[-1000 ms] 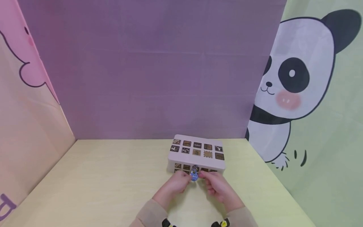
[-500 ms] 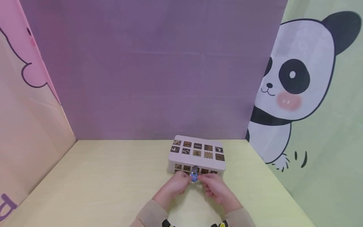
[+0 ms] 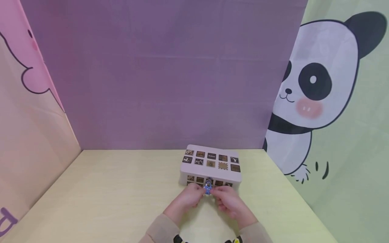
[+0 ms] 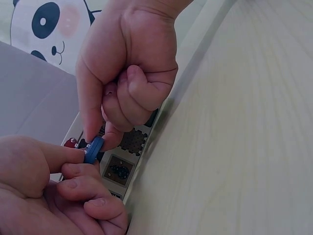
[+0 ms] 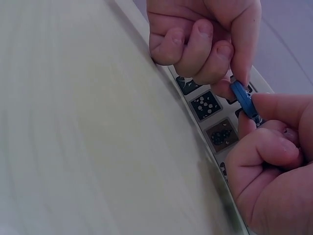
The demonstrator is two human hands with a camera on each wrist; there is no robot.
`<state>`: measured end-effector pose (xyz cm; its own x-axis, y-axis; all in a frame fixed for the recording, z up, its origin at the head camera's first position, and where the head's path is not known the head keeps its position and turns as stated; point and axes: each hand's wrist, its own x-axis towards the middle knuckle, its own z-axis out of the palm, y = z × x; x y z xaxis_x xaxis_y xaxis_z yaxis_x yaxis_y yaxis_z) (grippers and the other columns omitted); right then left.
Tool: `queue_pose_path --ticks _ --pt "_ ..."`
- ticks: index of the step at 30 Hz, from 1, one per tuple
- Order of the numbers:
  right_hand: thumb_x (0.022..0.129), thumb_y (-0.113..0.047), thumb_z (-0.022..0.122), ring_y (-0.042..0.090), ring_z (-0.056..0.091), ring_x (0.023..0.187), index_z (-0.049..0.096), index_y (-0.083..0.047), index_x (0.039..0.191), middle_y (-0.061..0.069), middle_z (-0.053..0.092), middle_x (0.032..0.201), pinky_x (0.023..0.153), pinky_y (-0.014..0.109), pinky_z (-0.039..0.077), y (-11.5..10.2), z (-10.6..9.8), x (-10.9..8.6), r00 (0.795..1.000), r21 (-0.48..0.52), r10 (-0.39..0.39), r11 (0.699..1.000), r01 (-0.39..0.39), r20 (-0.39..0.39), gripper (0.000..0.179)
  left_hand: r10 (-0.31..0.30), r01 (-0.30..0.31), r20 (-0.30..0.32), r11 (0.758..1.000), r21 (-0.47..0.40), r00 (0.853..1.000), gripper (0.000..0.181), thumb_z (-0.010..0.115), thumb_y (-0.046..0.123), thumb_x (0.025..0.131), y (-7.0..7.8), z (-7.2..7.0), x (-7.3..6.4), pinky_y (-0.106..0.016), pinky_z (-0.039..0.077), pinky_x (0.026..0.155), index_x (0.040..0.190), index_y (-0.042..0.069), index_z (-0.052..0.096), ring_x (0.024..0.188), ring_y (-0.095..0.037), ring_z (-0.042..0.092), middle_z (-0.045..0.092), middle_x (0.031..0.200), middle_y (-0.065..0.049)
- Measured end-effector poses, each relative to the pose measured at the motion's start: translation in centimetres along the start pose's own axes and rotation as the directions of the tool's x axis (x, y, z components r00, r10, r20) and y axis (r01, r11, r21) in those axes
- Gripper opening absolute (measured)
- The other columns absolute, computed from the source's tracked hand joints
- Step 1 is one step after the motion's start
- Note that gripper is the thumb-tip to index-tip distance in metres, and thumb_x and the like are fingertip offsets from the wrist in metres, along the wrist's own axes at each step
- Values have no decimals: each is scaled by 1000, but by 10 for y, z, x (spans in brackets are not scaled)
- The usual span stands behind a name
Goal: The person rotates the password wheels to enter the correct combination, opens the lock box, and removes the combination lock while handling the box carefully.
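Note:
A small blue padlock (image 3: 208, 189) with a metal shackle hangs at the front clasp of a white box (image 3: 212, 171) printed with small dark and brown square pictures. My left hand (image 3: 190, 195) pinches the padlock's left side between thumb and index finger. From the right, my right hand (image 3: 229, 199) pinches its other side. Both wrist views show the padlock (image 4: 94, 150) edge-on, thumbs and index fingertips meeting on it. The other fingers of each hand are curled in. Fingertips cover parts of the padlock (image 5: 244, 99), and the hands hide the box's lower front.
The box stands on a pale wood-grain table (image 3: 121, 189), towards its back edge. Behind rises a purple backdrop (image 3: 170, 74). A panda-printed sheet (image 3: 349, 141) borders the right side, and a pink-figured sheet (image 3: 36, 141) the left.
My right hand has shifted slightly left and down, its fingertips now overlapping the padlock's right side. My left hand and the box have stayed in place.

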<state>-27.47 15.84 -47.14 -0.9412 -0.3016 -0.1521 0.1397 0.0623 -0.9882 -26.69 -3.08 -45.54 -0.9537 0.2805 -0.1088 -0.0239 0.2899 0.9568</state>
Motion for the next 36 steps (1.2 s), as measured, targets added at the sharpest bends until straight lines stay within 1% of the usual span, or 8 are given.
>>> queue_pose_path --ticks 3,8,15,20,24,26,28,36 --pt "99 -16 62 6 32 51 65 5 106 -7 38 63 45 19 29 0 0 0 1000 2 1 1000 -1 -2 22 4 -4 1 1000 -2 1000 32 55 18 103 0 0 0 -21 25 42 79 -3 59 44 -7 29 39 55 7" --pt "99 -17 62 6 31 51 65 4 102 -7 37 62 45 19 28 0 0 -1 1000 6 -2 1000 2 2 21 12 -11 5 1000 -9 1000 33 54 17 103 0 0 0 -21 25 41 74 2 56 44 -7 29 39 54 7" --pt "99 -18 62 7 31 51 64 4 99 -7 38 62 45 19 28 0 1 0 1000 10 -1 1000 1 8 22 12 -11 6 1000 -13 1000 33 54 16 104 1 0 -1 -21 25 42 73 3 55 44 -7 29 38 55 7" --pt "100 -18 61 7 31 51 65 2 98 -6 38 63 45 19 28 0 1 0 1000 10 4 1000 -4 2 21 13 -13 8 1000 -5 1000 34 54 16 103 2 0 -1 -20 24 42 70 8 53 44 -7 29 38 54 7" --pt "100 -20 61 6 31 52 66 1 99 -7 39 64 46 19 28 0 2 1 1000 10 11 1000 -11 -5 21 13 -13 5 1000 -5 1000 32 54 16 103 1 0 -1 -20 24 41 75 0 58 44 -6 28 38 54 7" --pt "101 -21 60 6 31 52 66 1 100 -6 39 64 46 19 28 0 2 1 1000 9 12 1000 -12 -9 22 11 -11 6 1000 -8 1000 32 54 16 103 1 0 -1 -20 24 41 81 -5 61 44 -6 28 38 55 7" --pt "101 -21 60 7 31 52 66 1 101 -6 39 65 46 19 28 0 3 1 1000 7 14 1000 -14 -13 23 8 -8 7 1000 -13 1000 31 55 16 103 1 -1 -1 -20 24 42 85 -8 62 44 -6 28 39 55 7" --pt "102 -22 59 7 33 52 66 1 102 -6 40 64 46 20 29 1 2 0 1000 -3 16 1000 -16 -11 25 -6 6 9 1000 -3 1000 31 55 18 103 1 -1 -1 -21 26 43 87 -8 63 46 -7 30 41 57 7"
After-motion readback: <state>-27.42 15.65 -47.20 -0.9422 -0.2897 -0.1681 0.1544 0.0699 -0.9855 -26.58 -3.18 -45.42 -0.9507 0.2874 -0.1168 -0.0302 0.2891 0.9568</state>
